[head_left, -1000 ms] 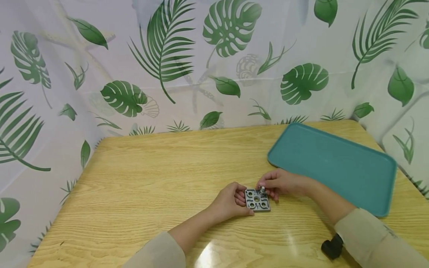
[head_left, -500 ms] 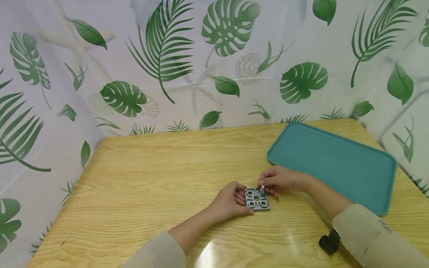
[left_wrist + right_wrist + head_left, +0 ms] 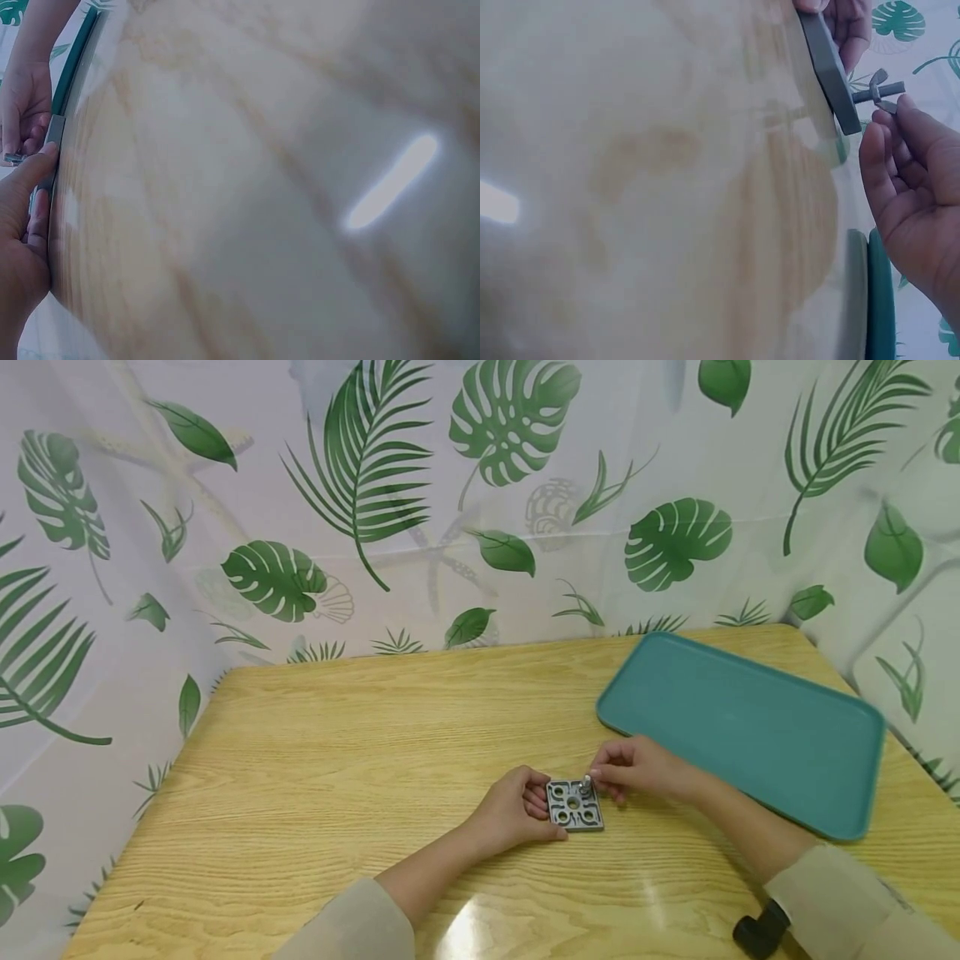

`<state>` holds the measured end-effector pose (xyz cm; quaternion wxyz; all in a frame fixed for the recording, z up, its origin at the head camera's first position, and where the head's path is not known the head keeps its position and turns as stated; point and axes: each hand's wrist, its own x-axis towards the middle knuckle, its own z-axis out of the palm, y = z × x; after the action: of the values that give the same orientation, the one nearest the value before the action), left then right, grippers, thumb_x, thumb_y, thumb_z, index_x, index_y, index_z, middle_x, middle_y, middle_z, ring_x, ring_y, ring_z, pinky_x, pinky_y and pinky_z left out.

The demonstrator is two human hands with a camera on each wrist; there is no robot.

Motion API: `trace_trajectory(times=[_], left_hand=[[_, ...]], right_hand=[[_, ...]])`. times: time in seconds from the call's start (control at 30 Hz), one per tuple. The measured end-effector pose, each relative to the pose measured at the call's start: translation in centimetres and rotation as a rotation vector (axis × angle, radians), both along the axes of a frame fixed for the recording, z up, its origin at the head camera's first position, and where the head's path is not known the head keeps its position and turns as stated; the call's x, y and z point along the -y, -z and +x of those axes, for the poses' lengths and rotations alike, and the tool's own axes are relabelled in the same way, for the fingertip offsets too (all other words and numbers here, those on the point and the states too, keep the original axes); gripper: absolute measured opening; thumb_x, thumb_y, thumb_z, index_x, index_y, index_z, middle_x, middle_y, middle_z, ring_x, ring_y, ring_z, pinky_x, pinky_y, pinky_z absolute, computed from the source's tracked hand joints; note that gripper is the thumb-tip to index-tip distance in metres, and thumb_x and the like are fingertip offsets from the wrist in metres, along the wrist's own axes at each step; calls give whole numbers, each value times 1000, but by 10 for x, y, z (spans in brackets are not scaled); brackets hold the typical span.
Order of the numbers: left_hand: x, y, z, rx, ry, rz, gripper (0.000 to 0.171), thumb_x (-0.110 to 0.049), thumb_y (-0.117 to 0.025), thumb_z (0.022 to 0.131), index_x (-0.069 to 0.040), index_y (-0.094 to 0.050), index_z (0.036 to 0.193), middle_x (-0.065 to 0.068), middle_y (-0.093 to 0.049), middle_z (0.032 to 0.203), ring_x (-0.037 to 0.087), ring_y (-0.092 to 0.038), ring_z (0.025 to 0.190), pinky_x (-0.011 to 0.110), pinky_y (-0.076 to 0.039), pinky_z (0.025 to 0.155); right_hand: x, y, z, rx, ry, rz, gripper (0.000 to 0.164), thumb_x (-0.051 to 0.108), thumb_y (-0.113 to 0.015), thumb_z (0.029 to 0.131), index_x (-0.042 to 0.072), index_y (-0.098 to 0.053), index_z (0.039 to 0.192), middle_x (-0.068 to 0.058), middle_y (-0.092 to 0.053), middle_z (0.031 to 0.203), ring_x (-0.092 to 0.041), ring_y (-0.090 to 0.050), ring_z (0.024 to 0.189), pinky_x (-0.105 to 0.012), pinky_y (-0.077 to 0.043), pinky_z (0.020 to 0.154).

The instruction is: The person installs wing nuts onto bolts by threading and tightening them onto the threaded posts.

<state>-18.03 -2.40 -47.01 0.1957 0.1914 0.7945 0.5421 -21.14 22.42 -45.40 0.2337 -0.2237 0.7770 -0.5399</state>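
The blurred wooden tabletop (image 3: 262, 187) fills nearly the whole view, with a bright streak of reflected light on it. At the left edge, the left hand (image 3: 19, 240) holds a thin grey plate (image 3: 52, 146) seen edge-on, thumb lying along its side. Just beyond the plate, the right hand (image 3: 22, 105) pinches a small metal piece (image 3: 13, 158). A teal tray (image 3: 75, 49) rim runs behind the plate.

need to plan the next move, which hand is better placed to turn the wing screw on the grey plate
Probably the right hand: its fingertips are already at the wing screw standing in the grey plate. The left hand grips the plate's opposite edge, steadying it on the table.
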Motion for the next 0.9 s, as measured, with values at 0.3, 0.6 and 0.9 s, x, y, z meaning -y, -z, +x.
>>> trace_trajectory(times=[0.3,0.6,0.9], left_hand=[[0,0,-1,-1,2,-3,63,-7,-85,66,0,-51,118,0,-54,94,5,-55,77,16,-53,70],[1,0,-1,-17,13,-5,63,-8,-85,67,1,-50,119,2,-54,96,4,-55,78,15,-53,71],[0,-1,-1,-17,12,-10,64,-8,-85,67,1,-50,119,2,-55,95,4,-55,77,15,-53,70]], right_hand=[[3,-1,18,-138,109,91,13,15,-69,87,2,-66,85,-3,-60,65,-10,-54,51,-27,-49,45],[3,-4,20,-98,89,92,16,16,-69,87,1,-66,87,-1,-61,67,-8,-54,53,-27,-50,46],[-9,1,-6,317,85,-41,37,13,-49,99,-15,-52,123,-4,-61,77,-12,-61,64,-30,-58,61]])
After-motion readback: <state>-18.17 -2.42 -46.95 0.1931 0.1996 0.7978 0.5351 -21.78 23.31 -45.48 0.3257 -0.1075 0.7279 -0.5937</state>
